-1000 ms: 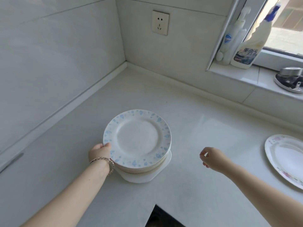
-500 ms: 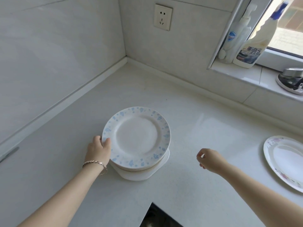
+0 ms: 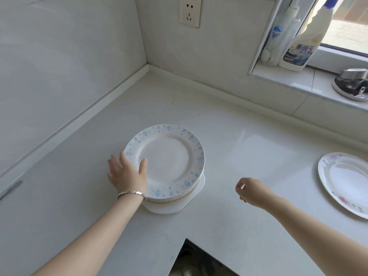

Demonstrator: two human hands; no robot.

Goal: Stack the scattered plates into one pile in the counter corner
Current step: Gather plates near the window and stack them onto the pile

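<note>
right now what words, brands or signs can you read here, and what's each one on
"重油污": label on the white plastic spray bottle with blue trigger.
Smaller line beneath it: too blurred to read.
Blue shield logo on the white plastic pump bottle: lettering too blurred to read.
White wall socket: no text visible.

Bare arms, bracelet [image 3: 131, 193] on left wrist

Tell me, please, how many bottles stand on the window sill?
2: a white pump bottle at the left end of the window sill, and a larger blue-capped cleaner bottle just right of it. None seems hidden.
</note>
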